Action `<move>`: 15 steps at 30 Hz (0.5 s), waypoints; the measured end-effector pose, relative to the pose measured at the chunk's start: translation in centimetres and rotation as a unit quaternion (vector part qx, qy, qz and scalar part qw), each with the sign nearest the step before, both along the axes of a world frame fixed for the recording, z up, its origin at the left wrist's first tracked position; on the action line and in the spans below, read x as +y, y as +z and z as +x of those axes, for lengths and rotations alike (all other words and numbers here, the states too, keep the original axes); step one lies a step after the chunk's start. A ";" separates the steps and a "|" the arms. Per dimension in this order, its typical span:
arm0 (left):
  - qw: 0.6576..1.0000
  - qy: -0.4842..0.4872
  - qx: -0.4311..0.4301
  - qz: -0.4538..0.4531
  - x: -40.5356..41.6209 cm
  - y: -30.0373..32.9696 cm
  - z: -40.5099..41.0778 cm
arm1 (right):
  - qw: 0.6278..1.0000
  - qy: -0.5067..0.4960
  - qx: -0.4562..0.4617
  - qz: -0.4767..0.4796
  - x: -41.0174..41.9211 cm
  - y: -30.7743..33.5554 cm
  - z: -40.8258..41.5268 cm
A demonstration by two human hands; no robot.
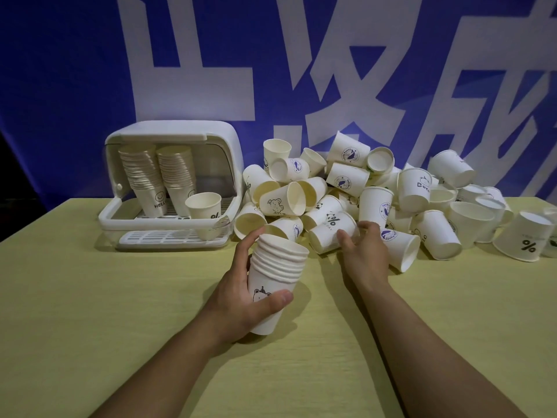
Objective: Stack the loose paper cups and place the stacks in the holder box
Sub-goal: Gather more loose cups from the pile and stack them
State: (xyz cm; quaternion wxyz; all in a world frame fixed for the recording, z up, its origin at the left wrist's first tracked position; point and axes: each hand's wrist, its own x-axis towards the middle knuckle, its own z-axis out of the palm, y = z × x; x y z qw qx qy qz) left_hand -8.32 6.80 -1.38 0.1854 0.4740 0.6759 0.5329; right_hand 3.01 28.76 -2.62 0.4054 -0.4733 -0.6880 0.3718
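Yellow-green laminate covers the bench where we work, with a blue banner bearing large white characters hanging behind it. Our left hand wraps around a short stack of nested paper cups, thumb across the front near a small bear print, fingers curled round the back; the stack tilts slightly to the right, its open mouth facing up and away from us. Our right hand reaches into the near edge of the pile of loose cups, fingers bent around a cup lying on its side that shows a percent sign; we cannot tell how firmly it grips. The pile spreads along the back right of the bench, cups tumbled on their sides, upright and upside down. At the back left sits the white holder box, its lid swung up and open. Inside it two tall stacks stand mouth up side by side, and a single cup stands in front of them at the right.
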 end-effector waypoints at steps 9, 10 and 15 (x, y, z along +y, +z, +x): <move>1.000 -0.008 0.003 -0.004 -0.1 0.0 -0.1 | 0.986 -0.003 0.157 0.060 -0.2 0.6 -0.3; 1.000 -0.008 0.006 -0.006 -0.2 0.0 -0.1 | 0.976 0.005 0.201 0.083 -0.9 1.2 -0.1; 0.999 -0.016 0.032 -0.026 -0.3 0.2 0.0 | 0.921 0.096 0.360 0.117 -4.4 3.3 0.7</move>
